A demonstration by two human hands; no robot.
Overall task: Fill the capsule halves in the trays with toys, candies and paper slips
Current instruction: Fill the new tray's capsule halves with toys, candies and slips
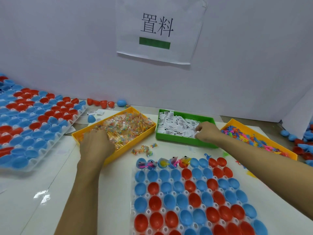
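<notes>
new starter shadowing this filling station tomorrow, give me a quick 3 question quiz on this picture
1. True or false: the left hand is in the yellow candy bin.
2. Which bin does the right hand reach into? A green paper slip bin B orange toy bin C neither
3. Fill in: in the near capsule tray, only the ___ row has filled halves.

Key: 1 true; 2 A; 3 far

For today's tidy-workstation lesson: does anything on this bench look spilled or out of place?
Yes. A few candy packets lie loose on the table, outside the yellow candy tray. Loose capsule halves and paper slips are scattered by the back wall rather than in trays.
</notes>
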